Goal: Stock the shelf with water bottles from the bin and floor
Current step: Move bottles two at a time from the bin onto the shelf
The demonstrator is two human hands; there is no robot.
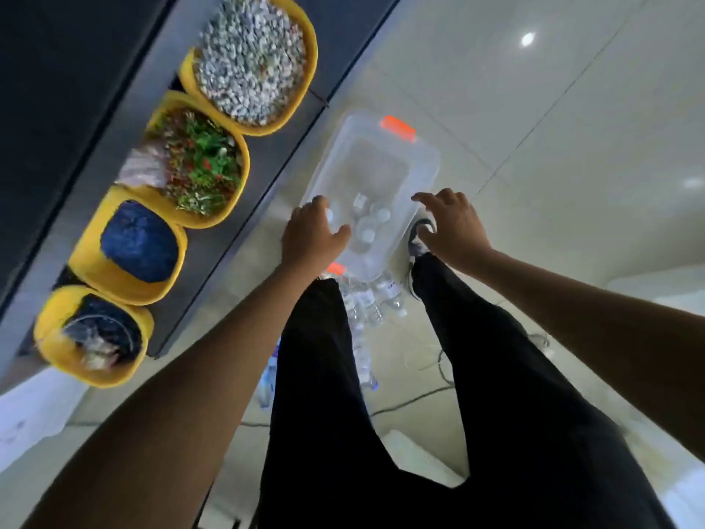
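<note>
A clear plastic bin (385, 147) with orange latches stands on the floor below me, with several white-capped water bottles (368, 225) upright at its near end. My left hand (311, 232) hangs over the bin's left near rim, fingers loosely curled, and I cannot tell whether it touches the bin. My right hand (452, 221) hovers with spread fingers beside the bin's right near corner, holding nothing. More water bottles (375, 299) lie on the floor between my legs.
A grey shelf (213, 238) runs along the left with several yellow baskets (114, 284) holding pebbles, greenery and dark items. My shoe (417, 232) is beside the bin. Cables (419, 399) trail across the pale tiled floor.
</note>
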